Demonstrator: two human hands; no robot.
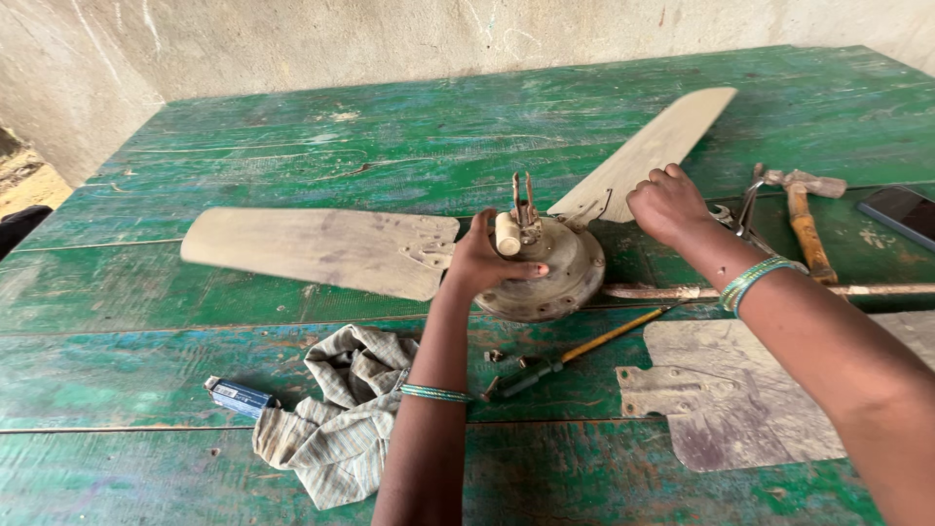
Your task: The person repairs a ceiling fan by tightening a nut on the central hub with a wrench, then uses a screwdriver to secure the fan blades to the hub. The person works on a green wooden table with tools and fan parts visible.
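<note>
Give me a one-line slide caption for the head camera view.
Left hand grips a ceiling fan motor while right hand rests on a blade, green table.

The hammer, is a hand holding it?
No, the hammer lies alone on the table; the right hand rests on a fan blade.

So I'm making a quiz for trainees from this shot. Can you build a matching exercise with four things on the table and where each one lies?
Things:
1. hammer
2. crumpled cloth
3. loose fan blade
4. screwdriver

Places:
A. in front of the fan motor, yellow shaft
B. far right, beside the dark phone
C. near left, next to a small blue box
D. near right, detached, lying flat

Pairs: 1-B, 2-C, 3-D, 4-A
</note>
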